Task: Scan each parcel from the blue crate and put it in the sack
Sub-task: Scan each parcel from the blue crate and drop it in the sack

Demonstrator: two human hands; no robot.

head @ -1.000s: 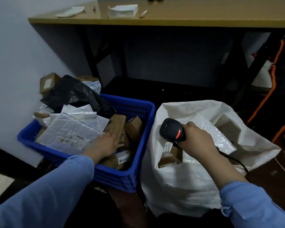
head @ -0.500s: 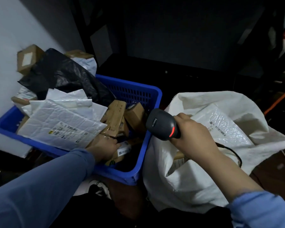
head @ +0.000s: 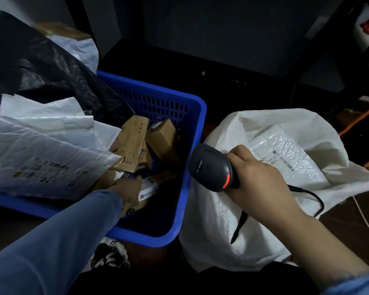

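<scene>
Right hand [head: 258, 179] grips scanner [head: 211, 169] over sack [head: 217, 220] showing one mailer [head: 285, 158]; left hand [head: 128, 188], grip unclear, digs the heaped crate [head: 197, 116].

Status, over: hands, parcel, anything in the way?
Left hand down in blue crate among small boxes, grip hidden. Right hand grips scanner by sack. White mailer overhangs the boxes.

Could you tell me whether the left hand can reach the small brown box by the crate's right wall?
Probably yes. The left hand is inside the blue crate, and the brown box lies uncovered just beyond it; only the flat carton leans alongside.
</scene>
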